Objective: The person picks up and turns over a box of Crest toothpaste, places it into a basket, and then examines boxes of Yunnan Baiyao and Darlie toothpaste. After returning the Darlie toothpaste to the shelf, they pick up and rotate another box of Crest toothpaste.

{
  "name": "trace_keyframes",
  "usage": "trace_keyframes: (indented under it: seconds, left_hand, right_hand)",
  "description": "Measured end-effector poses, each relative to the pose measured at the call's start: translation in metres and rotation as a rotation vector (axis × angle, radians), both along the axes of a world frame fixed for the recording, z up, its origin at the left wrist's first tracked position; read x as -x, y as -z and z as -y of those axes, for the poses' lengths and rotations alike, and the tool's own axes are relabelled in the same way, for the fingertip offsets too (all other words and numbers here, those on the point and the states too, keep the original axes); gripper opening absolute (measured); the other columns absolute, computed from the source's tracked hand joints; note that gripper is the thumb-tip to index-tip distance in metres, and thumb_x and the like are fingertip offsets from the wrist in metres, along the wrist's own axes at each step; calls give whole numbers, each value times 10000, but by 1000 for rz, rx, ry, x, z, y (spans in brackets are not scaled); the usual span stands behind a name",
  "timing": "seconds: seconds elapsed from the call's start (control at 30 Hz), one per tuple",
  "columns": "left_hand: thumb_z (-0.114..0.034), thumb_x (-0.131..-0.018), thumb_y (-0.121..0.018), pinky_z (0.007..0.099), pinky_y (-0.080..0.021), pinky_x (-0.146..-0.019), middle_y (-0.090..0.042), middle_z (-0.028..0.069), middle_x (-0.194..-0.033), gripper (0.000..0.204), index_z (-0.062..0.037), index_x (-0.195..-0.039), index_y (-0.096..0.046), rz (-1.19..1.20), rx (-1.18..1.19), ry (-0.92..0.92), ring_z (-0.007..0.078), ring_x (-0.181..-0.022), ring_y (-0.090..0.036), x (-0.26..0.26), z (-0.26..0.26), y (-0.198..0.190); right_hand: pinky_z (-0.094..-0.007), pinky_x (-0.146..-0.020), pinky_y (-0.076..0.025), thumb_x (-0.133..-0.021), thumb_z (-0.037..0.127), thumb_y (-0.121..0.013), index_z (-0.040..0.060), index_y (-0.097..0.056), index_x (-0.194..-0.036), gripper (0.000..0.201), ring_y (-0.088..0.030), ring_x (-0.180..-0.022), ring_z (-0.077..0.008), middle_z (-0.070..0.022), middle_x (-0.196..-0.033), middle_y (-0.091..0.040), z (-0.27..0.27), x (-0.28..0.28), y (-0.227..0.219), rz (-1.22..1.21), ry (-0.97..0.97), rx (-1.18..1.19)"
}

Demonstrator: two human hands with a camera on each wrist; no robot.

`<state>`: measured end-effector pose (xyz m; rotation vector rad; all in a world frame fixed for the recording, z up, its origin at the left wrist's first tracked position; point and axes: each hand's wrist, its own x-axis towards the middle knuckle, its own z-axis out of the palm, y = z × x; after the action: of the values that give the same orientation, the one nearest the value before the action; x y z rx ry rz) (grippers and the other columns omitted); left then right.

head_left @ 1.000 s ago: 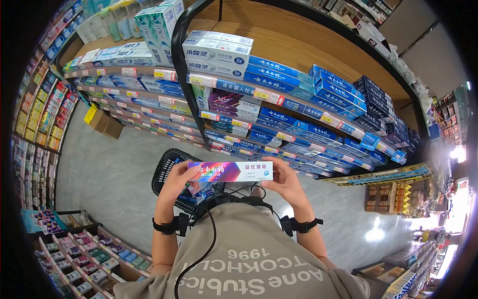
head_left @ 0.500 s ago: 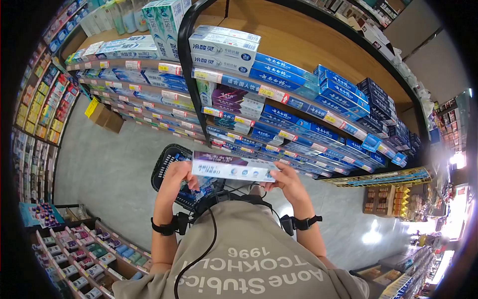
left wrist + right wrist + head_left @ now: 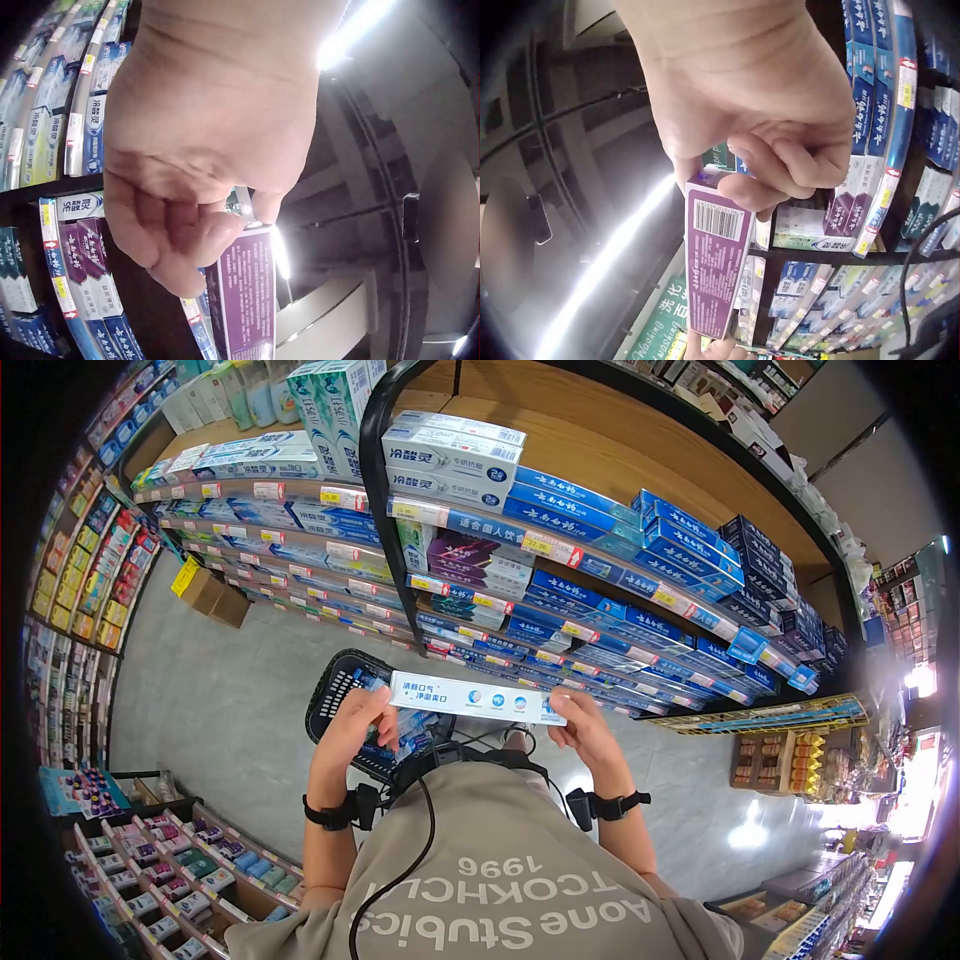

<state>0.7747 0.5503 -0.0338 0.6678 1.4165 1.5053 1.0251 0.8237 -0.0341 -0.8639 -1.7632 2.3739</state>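
A long toothpaste box [image 3: 470, 698] lies level between the two hands, a white side with blue print facing the head camera. The left hand [image 3: 357, 724] pinches its left end, and the right hand [image 3: 583, 727] pinches its right end. In the left wrist view, the left hand [image 3: 202, 135] has thumb and curled fingers at the end of the box, whose purple side [image 3: 246, 296] shows. In the right wrist view, the right hand [image 3: 757, 112] grips the end beside a barcode on the purple side [image 3: 716, 262].
Shelves of toothpaste boxes [image 3: 600, 520] stand ahead. A black basket [image 3: 322, 710] holding packages is below the hands. A cardboard box [image 3: 210, 598] sits on the floor at the left, and compartments of small goods [image 3: 170, 880] are at the lower left.
The box has been turned about its long axis: its colourful front gave way to a purple and white view, then to the white side. Both hands stay at its ends.
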Motion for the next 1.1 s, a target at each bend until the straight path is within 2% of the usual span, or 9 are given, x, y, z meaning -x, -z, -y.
trace_keyframes:
  seconds: [0.13, 0.33, 0.43, 0.63, 0.73, 0.8, 0.9, 1.0, 1.1]
  left_hand:
    - [-472, -1040, -481, 301, -485, -574, -591, 59, -617, 560, -54, -675, -556, -16, -109, -28, 188, -600, -646, 3, 1, 5]
    - [-466, -1010, -537, 270, -519, -581, -647, 73, -741, 495, 3, -1160, -584, 44, -186, -37, 183, -659, -670, 2, -1, -14]
    - [-369, -990, -610, 279, -543, -586, -665, 89, -790, 489, 16, -1282, -531, 42, -228, -82, 195, -673, -677, 1, -2, -25]
    - [-44, -785, -836, 302, -571, -793, -676, 90, -1048, 554, 23, -1270, -578, -54, -149, -127, 165, -927, -677, 7, 6, -19]
    - [1, -737, -861, 310, -546, -893, -656, 78, -1147, 575, 24, -1251, -603, -271, -162, -140, 151, -1022, -649, 5, 8, -24]
    - [3, -751, -848, 308, -539, -901, -664, 75, -1133, 522, 29, -1222, -626, -290, -190, -130, 154, -1020, -652, 3, 9, -25]
    - [4, -760, -835, 294, -531, -891, -678, 69, -1082, 427, 23, -1155, -674, -342, -192, -132, 152, -990, -657, 3, 12, -23]
    - [5, -741, -831, 276, -517, -839, -691, 68, -983, 350, 5, -1073, -717, -407, -182, -152, 151, -914, -660, 1, 12, -28]
    - [4, -706, -830, 270, -496, -769, -688, 68, -884, 341, -8, -1032, -733, -546, -221, -163, 155, -826, -648, 5, 13, -25]
  right_hand:
    - [-229, -516, -422, -959, 372, -667, 9, -641, -1110, 394, -581, -613, -100, -36, -779, -627, 3, 3, -4, -76, -55, -87]
    - [-243, -616, -517, -943, 111, -716, 35, -524, -1366, 471, -640, -752, -105, -71, -1082, -647, 1, 9, -8, -161, -111, -24]
    - [-257, -672, -542, -930, 38, -707, 62, -479, -1422, 544, -648, -839, -121, -84, -1211, -606, 2, 11, -11, -190, -136, -32]
    - [-291, -811, -566, -831, -96, -730, 54, -542, -1358, 580, -629, -1057, -166, -95, -1294, -584, 17, 17, -27, -289, -15, -223]
    - [-313, -845, -571, -791, -122, -739, 47, -599, -1268, 525, -614, -1140, -195, -108, -1305, -591, 16, 14, -22, -329, -44, -436]
    - [-292, -827, -560, -796, -103, -729, 68, -645, -1200, 447, -618, -1113, -182, -83, -1301, -607, 20, 15, -26, -375, -6, -508]
    - [-335, -865, -545, -733, -132, -721, 73, -646, -1140, 462, -626, -1120, -249, -99, -1266, -631, 23, 14, -24, -450, 54, -654]
    - [-399, -910, -515, -654, -155, -696, 76, -641, -1084, 492, -620, -1121, -321, -110, -1239, -647, 27, 15, -35, -469, 76, -1086]
    - [-443, -940, -486, -600, -159, -678, 84, -637, -1071, 532, -605, -1129, -359, -112, -1225, -656, 31, 13, -34, -501, 107, -1190]
